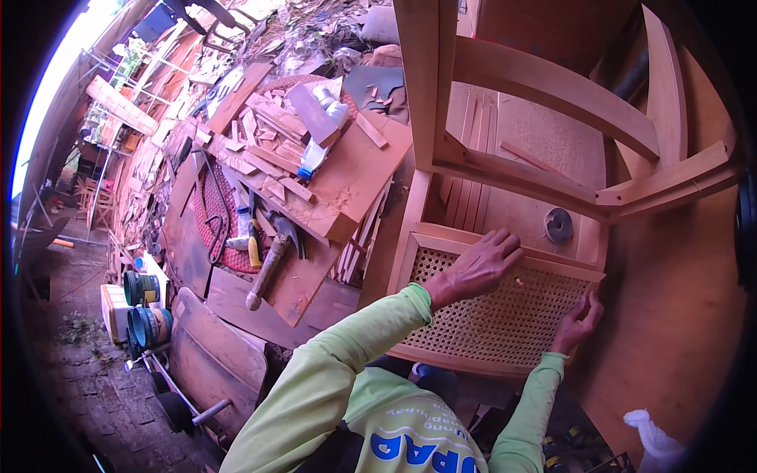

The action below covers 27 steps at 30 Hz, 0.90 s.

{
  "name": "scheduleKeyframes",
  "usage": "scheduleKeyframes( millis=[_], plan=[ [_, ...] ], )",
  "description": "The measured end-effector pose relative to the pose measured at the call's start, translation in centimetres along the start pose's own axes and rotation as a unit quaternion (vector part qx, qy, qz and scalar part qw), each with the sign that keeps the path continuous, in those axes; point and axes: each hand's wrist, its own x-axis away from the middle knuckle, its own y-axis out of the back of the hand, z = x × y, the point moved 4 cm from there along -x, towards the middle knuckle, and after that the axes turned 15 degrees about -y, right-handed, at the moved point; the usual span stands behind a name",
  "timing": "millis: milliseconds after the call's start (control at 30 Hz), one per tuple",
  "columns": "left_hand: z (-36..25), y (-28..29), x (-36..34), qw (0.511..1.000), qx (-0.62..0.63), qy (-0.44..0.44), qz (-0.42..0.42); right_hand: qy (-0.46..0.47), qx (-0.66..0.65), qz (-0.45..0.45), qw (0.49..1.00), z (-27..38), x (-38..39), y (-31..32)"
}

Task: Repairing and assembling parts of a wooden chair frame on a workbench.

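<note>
The cane panel (473, 322) is a pale, open weave of small regular holes set in a smooth, light-brown wooden border, its near rail gently bowed; it lies just in front of the person's body, at the near side of a bare wooden chair frame (430, 87), and a small spot shows in the weave near the far rail. The left hand (481, 265) reaches across from the near left, back of the hand upward, wrist over the weave, its fingers bent and pressed close together at the far rail; their tips are hidden, so I cannot tell whether they pinch the wood. The right hand (578, 322) comes up from below, its fingers curled around the panel's right edge. A dark round disc (557, 225) lies beyond the far rail
</note>
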Motion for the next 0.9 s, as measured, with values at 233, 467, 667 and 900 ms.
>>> scheduleKeyframes(
  millis=[233,467,667,900],
  plan=[
    [0.1,-0.1,-0.1,1.0,-0.015,0.004,0.017,-0.003,-0.003,0.001,1.0,-0.3,-0.1,0.0],
    [0.1,0.2,0.6,1.0,0.003,-0.014,0.021,-0.01,-0.003,0.012,1.0,0.0,-0.1,0.0],
    [-0.1,0.0,0.7,1.0,-0.007,-0.013,0.026,-0.005,0.002,0.003,1.0,-0.3,-0.1,0.1],
    [-0.1,0.4,1.0,1.0,-0.007,-0.009,0.009,-0.013,-0.009,0.011,1.0,0.3,0.0,0.1]
  ],
)
